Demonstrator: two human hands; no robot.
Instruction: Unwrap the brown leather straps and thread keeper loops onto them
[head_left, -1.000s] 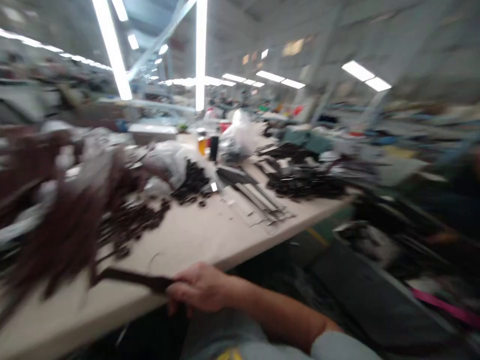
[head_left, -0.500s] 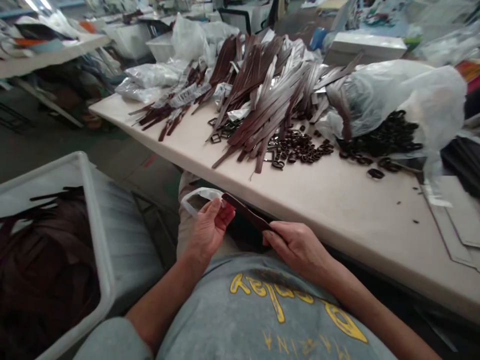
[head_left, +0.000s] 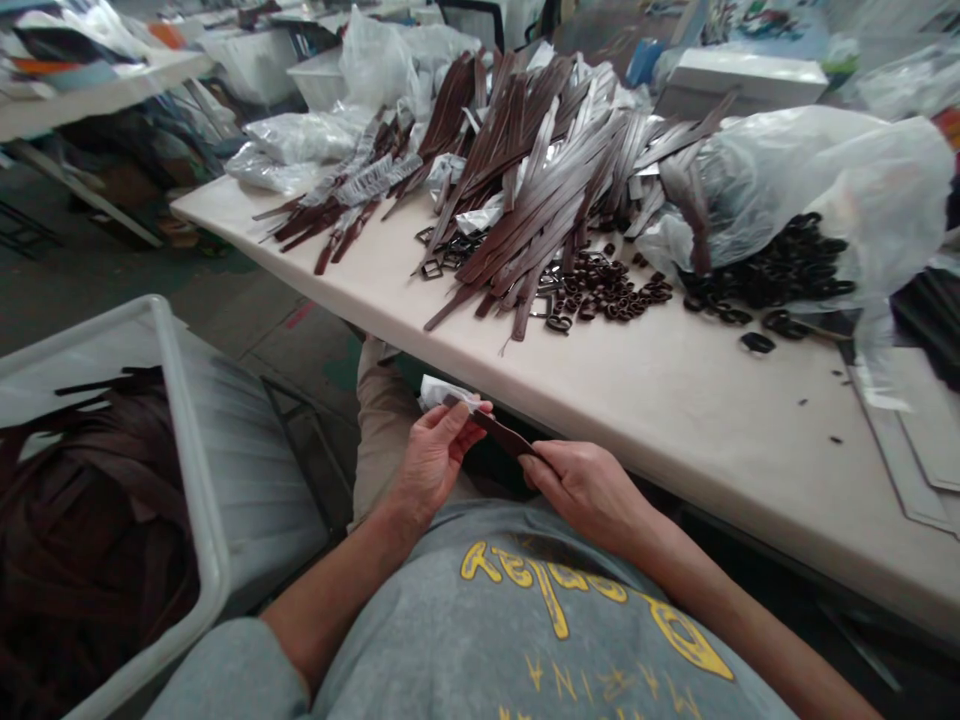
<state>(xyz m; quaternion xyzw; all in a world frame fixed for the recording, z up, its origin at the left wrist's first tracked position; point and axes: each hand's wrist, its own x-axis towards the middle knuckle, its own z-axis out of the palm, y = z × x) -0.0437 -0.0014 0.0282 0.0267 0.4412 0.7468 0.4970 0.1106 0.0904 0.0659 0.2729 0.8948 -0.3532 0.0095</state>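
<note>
A dark brown strap (head_left: 504,436) stretches between my two hands over my lap, beside the table's front edge. My left hand (head_left: 442,450) pinches a thin white plastic piece (head_left: 442,393) against the far end of the strap. My right hand (head_left: 589,490) is closed around the near end. On the table beyond lie a large heap of brown straps (head_left: 536,180), small dark loops (head_left: 611,285) and some metal buckles (head_left: 442,255).
At the left stands a white bin (head_left: 169,400) holding many dark straps. The table (head_left: 675,390) also bears a plastic bag (head_left: 795,170) with black loops, grey flat boards (head_left: 892,440) and a white box (head_left: 742,80). Another table (head_left: 112,95) stands back left.
The white plastic has gone from an open loop beside the strap to a bunched piece over its far end. My left hand has shifted slightly right, and my right hand keeps its hold.
</note>
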